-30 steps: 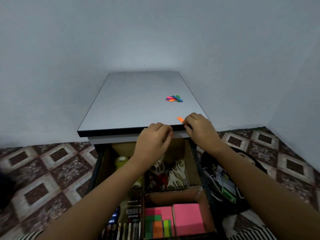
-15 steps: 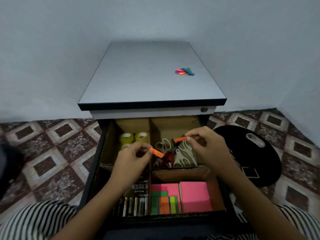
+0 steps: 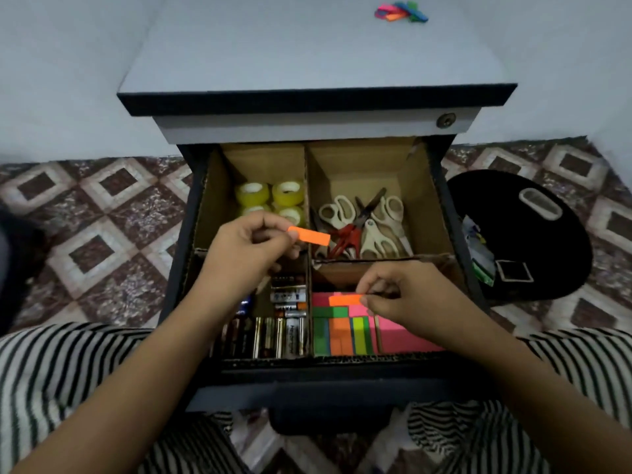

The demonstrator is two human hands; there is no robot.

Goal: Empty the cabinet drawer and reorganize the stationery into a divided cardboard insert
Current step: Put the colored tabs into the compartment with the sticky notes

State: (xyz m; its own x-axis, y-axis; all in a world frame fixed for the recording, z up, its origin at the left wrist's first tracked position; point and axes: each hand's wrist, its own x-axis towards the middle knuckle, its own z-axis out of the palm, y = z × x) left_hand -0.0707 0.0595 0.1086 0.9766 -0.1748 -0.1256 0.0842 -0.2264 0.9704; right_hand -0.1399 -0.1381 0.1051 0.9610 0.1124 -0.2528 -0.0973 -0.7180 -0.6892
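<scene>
Over the brown cardboard insert (image 3: 263, 159), left hand (image 3: 246, 248) pinches a small orange paper strip (image 3: 309, 235) mid-insert, right hand (image 3: 407, 302) pinches a second orange strip (image 3: 345, 299) near-right corner; risk: strips cling to fingers, land crooked.

2 forearms in view, bare from left hand (image 3: 246, 248) and right hand (image 3: 403, 295) down to the frame edge. Striped fabric (image 3: 68, 371), black and white, narrow bands, creased, on both lower sides. Garment type unclear.
</scene>
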